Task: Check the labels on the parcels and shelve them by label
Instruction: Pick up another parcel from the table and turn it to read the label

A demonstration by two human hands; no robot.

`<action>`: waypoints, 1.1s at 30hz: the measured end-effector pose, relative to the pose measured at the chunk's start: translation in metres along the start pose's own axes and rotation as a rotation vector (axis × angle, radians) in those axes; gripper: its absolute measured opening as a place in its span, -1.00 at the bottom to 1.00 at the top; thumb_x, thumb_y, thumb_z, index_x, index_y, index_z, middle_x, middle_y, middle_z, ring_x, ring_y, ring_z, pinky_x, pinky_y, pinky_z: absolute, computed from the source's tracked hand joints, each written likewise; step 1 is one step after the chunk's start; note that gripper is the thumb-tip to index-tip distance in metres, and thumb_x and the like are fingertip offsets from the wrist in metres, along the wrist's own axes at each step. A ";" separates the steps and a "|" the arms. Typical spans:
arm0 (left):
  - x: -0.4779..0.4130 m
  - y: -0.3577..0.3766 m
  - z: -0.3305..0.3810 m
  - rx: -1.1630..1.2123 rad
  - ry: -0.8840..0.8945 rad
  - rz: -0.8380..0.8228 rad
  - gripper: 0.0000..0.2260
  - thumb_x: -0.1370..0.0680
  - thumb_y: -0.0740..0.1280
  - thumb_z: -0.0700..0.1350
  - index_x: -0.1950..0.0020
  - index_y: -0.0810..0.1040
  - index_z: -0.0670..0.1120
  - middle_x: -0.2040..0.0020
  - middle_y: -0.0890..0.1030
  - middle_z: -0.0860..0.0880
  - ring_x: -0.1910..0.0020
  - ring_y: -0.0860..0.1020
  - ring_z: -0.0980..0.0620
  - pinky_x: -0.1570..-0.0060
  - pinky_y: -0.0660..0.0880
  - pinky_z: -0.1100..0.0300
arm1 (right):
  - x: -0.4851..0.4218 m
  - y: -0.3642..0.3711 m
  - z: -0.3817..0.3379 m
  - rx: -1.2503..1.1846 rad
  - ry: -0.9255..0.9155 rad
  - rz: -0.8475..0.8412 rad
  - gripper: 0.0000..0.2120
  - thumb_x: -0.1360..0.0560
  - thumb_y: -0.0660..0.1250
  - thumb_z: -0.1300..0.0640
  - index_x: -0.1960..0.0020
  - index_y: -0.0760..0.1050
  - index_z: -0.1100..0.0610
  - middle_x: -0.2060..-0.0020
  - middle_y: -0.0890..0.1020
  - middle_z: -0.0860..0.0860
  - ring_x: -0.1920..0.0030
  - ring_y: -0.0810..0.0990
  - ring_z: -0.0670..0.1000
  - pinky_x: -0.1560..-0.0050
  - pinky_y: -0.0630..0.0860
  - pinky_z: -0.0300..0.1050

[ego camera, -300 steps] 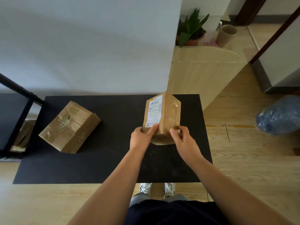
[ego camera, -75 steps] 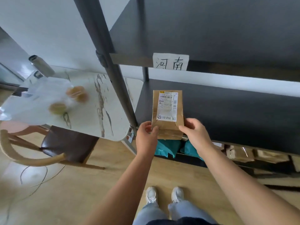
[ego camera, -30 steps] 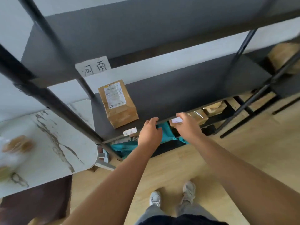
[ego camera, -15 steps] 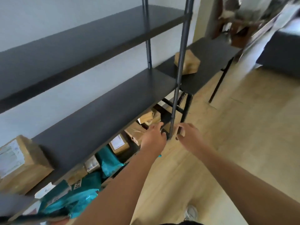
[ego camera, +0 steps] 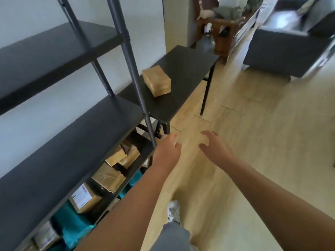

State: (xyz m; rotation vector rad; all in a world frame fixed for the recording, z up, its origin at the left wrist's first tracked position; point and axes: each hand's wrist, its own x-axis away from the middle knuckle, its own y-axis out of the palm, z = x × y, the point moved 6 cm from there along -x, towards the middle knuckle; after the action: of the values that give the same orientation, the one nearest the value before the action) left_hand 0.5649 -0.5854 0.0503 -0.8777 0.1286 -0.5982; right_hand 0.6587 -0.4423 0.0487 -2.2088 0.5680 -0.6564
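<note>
A taped brown cardboard parcel (ego camera: 157,82) lies on the black table (ego camera: 188,62) beyond the end of the black shelf unit (ego camera: 76,134). My left hand (ego camera: 167,149) hangs in the air by the shelf's front corner post, fingers loosely apart, holding nothing. My right hand (ego camera: 215,148) is out over the wooden floor, fingers spread, also holding nothing. Both hands are well short of the parcel. The shelf's lower tier holds several brown parcels (ego camera: 108,178) and teal bags (ego camera: 69,221).
The shelf's metal post (ego camera: 135,78) stands between my left hand and the table. A grey sofa (ego camera: 288,42) sits at the far right, and a wooden cabinet (ego camera: 224,31) is behind the table. Wooden floor (ego camera: 253,142) stretches ahead and to the right.
The small labelled parcel went from my hands onto the shelf. My view has since swung right along the shelf toward the black table, and both hands have moved away holding nothing.
</note>
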 end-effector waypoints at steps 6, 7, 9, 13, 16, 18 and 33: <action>-0.111 0.007 0.014 0.016 0.003 0.018 -0.62 -0.64 0.19 -0.03 -0.46 0.42 -0.08 -0.37 0.47 -0.06 -0.28 0.50 -0.02 -0.21 0.46 0.08 | -0.101 -0.026 -0.009 -0.044 0.002 0.017 -0.49 -0.60 0.28 0.08 -0.53 0.27 0.00 -0.48 0.34 0.00 -0.35 0.47 0.06 -0.20 0.51 -0.03; -0.132 0.006 0.015 0.020 -0.003 0.027 -0.61 -0.64 0.20 -0.04 -0.46 0.41 -0.07 -0.38 0.46 -0.06 -0.28 0.49 -0.01 -0.21 0.45 0.10 | -0.119 -0.029 -0.013 -0.041 0.001 0.013 -0.49 -0.60 0.29 0.08 -0.52 0.27 0.01 -0.49 0.33 0.00 -0.36 0.46 0.06 -0.22 0.49 -0.03; -0.168 0.003 0.016 0.042 -0.037 0.041 -0.61 -0.64 0.20 -0.04 -0.48 0.40 -0.04 -0.39 0.46 -0.04 -0.27 0.49 0.02 -0.14 0.45 0.15 | -0.152 -0.035 -0.022 -0.026 0.009 -0.005 -0.49 -0.60 0.29 0.09 -0.52 0.27 0.02 -0.50 0.32 0.02 -0.39 0.43 0.08 -0.26 0.46 0.00; -0.227 0.002 0.018 0.078 -0.072 0.022 -0.61 -0.64 0.21 -0.02 -0.48 0.39 0.00 -0.39 0.45 -0.01 -0.25 0.50 0.06 -0.02 0.43 0.22 | -0.209 -0.050 -0.037 -0.042 0.018 -0.011 -0.48 -0.59 0.30 0.09 -0.52 0.27 0.01 -0.51 0.32 0.03 -0.45 0.37 0.09 -0.33 0.42 0.03; -0.264 0.000 0.019 0.076 -0.085 0.040 -0.62 -0.64 0.21 -0.02 -0.47 0.40 -0.02 -0.39 0.45 -0.02 -0.26 0.51 0.04 -0.07 0.46 0.20 | -0.246 -0.061 -0.045 -0.038 0.023 -0.003 -0.48 -0.59 0.31 0.10 -0.53 0.28 0.02 -0.50 0.33 0.03 -0.45 0.37 0.08 -0.33 0.41 0.03; -0.284 -0.001 0.017 0.081 -0.108 0.057 -0.62 -0.64 0.22 -0.02 -0.46 0.41 -0.02 -0.38 0.46 0.00 -0.27 0.51 0.04 -0.07 0.45 0.20 | -0.268 -0.063 -0.046 -0.029 0.018 -0.031 -0.48 -0.59 0.31 0.10 -0.53 0.28 0.02 -0.50 0.34 0.03 -0.45 0.37 0.08 -0.33 0.41 0.04; -0.413 -0.033 -0.024 0.026 -0.575 0.402 -0.64 -0.61 0.27 -0.09 -0.42 0.44 -0.03 -0.37 0.46 -0.05 -0.34 0.43 -0.01 -0.22 0.48 0.08 | -0.466 -0.039 -0.094 0.098 -0.195 -0.401 -0.47 -0.61 0.26 0.04 -0.54 0.22 -0.03 -0.46 0.37 0.02 -0.19 0.57 0.03 0.06 0.47 -0.15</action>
State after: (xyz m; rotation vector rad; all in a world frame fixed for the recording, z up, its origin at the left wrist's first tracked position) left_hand 0.1995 -0.3938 0.0047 -0.9359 -0.2202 0.0392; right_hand 0.2498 -0.2001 0.0048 -2.2788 -0.0105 -0.6432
